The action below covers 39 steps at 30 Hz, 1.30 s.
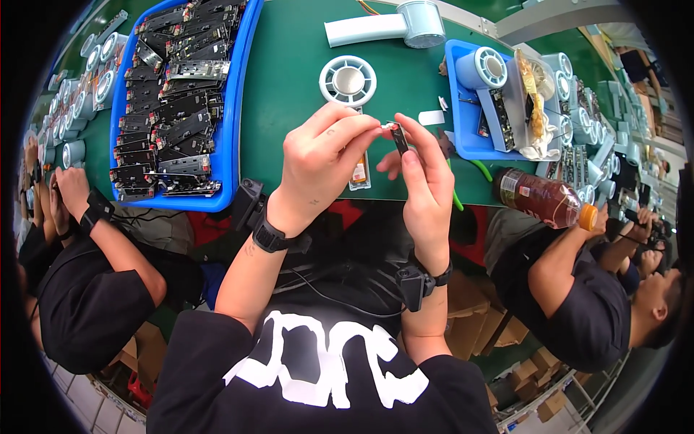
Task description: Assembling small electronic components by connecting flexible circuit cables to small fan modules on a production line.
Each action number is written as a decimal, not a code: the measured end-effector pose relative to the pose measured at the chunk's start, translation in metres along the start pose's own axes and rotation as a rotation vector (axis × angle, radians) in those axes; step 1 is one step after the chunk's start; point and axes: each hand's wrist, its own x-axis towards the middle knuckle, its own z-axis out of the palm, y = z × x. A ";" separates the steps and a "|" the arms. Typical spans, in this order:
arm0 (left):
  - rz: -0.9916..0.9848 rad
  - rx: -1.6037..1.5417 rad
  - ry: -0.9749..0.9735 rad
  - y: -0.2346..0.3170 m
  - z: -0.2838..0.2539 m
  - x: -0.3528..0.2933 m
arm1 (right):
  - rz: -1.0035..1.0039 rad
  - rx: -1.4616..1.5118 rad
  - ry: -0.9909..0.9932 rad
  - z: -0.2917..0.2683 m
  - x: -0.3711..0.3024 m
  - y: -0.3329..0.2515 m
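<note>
Over the green table edge, my right hand (428,195) grips a narrow black circuit board (400,140) between thumb and fingers, tilted upright. My left hand (318,155) is closed in a pinch at the board's upper end, by a small red and white connector (389,127); whether its fingertips hold a wire there is too small to tell. Beneath my hands lies a light blue handheld fan (348,81), its round grille facing up at the far end. Its handle is partly hidden by my left hand, and an orange and white part (359,173) shows there.
A blue tray (235,108) heaped with black circuit boards stands left. Another light blue fan (369,30) lies at the back. To the right are a blue bin (463,137) with fan parts, green-handled pliers (480,169) and a bottle (538,199). Co-workers sit on both sides.
</note>
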 end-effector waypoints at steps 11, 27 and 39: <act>-0.241 -0.228 -0.042 0.008 -0.009 0.004 | -0.332 0.014 0.046 0.008 0.004 0.029; -0.302 -0.373 -0.151 0.000 -0.011 0.003 | -0.512 -0.031 -0.023 -0.001 0.019 0.038; -0.427 -0.489 -0.181 -0.002 -0.011 0.002 | -0.543 -0.115 -0.035 -0.005 0.020 0.038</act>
